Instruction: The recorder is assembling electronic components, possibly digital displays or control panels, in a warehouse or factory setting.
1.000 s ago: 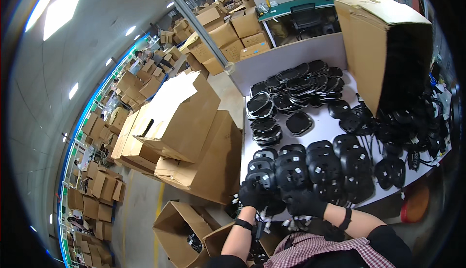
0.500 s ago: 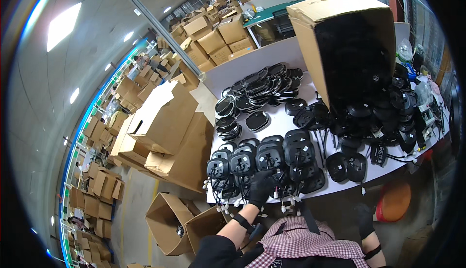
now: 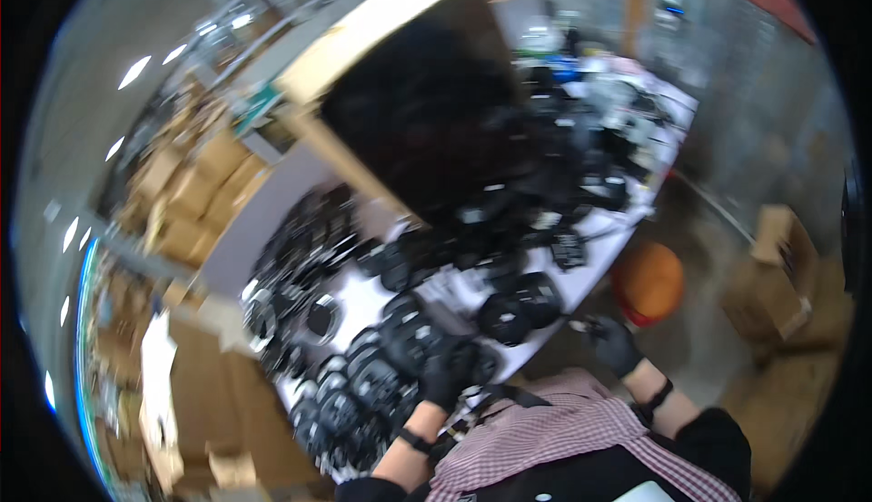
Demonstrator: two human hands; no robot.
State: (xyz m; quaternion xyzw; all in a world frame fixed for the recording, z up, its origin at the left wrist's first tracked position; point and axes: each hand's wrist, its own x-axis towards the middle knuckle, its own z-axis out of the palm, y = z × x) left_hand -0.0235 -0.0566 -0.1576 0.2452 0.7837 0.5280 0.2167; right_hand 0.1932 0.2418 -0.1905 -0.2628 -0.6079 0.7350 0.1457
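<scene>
My left hand (image 3: pixel 442 379), in a black glove, rests against a cluster of black rounded housings (image 3: pixel 374 375) at the near edge of the white table (image 3: pixel 363 295). Blur and the dark parts hide its fingers. My right hand (image 3: pixel 618 347), also gloved in black, is off the table's front edge with its fingers drawn together. A small pale bit shows at their tips, too blurred to name. Two round black pieces (image 3: pixel 520 309) lie on the table between my hands. Cables with pale ends hang near my left wrist.
A tall carton (image 3: pixel 363 170) with a dark side stands on the table. Behind the housings are piled black rims (image 3: pixel 304 238). An orange stool (image 3: pixel 648 282) stands beyond my right hand, with cartons (image 3: pixel 772 275) farther right. A large carton (image 3: pixel 213 393) stands left.
The view has swung to the right and smeared. My right hand has risen from low at my side toward the table edge. My left hand stays by the housings.
</scene>
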